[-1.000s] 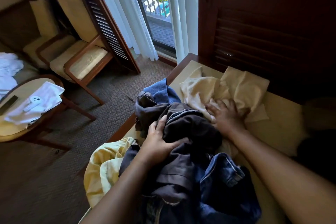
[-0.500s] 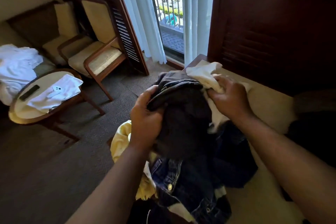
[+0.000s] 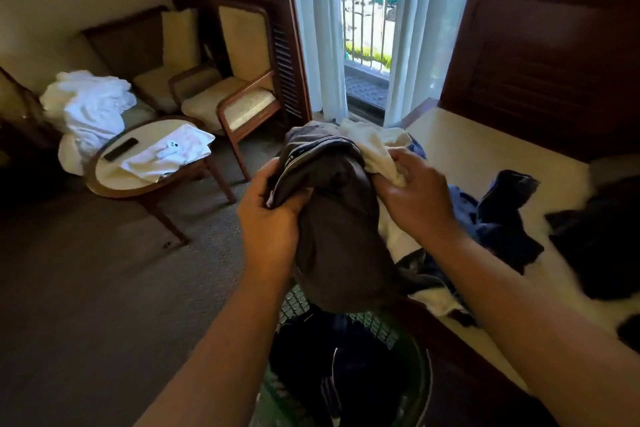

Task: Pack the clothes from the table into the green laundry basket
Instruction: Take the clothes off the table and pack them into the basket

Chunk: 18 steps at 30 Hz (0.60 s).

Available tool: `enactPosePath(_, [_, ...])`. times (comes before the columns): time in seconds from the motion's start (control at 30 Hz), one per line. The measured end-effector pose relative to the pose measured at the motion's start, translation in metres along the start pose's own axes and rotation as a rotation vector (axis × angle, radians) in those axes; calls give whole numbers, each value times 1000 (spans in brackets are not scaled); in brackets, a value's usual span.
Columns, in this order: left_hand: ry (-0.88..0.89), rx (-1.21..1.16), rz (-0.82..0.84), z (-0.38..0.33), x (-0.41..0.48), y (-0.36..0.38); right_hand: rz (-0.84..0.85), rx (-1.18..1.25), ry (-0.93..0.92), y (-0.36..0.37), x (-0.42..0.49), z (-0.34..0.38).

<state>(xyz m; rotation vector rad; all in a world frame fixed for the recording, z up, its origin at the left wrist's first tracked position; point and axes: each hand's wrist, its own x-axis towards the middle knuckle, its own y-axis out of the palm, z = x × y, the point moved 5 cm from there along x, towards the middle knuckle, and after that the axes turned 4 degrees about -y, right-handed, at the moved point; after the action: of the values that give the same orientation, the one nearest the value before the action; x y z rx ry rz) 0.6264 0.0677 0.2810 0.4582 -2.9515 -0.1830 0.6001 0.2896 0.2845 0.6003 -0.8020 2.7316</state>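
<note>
While the dark grey garment (image 3: 339, 229) hangs bunched between both hands, the left hand (image 3: 270, 218) grips its left edge and the right hand (image 3: 415, 204) clamps the cream cloth (image 3: 374, 149) against its right side. The bundle hangs directly above the green laundry basket (image 3: 379, 326), which holds dark clothes (image 3: 346, 367). Blue garments (image 3: 491, 222) lie on the bench (image 3: 485, 149), right of the hands.

— Where is the camera?
— On the person's head, wide-angle, facing forward and down.
— How near?
— Close above the left hand (image 3: 268, 218) and right hand (image 3: 415, 208); the window (image 3: 367, 28) lies well beyond.
</note>
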Motion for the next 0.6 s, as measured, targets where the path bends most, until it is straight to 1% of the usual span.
enactPosePath(0.1, [-64,-107,-60,-1,-24,-64,24,61,59,35,-47,43])
enactPosePath(0.2, [-107,-88,-125,10,-41,-124,68,81,151,75,-94,68])
enactPosePath(0.33, [-157,102,-147,33,-65,-181,155,57,271,122,-156,70])
enactPosePath(0.43, [-242,241,-221,61,-80,-214,250,25,363,148,-203,56])
enactPosePath(0.5, [-296,315,-248,81,-90,-230,322,12,461,160,-234,43])
enactPosePath(0.6, [-358,373,-231,102,-108,-244,358,-41,575,164,-270,22])
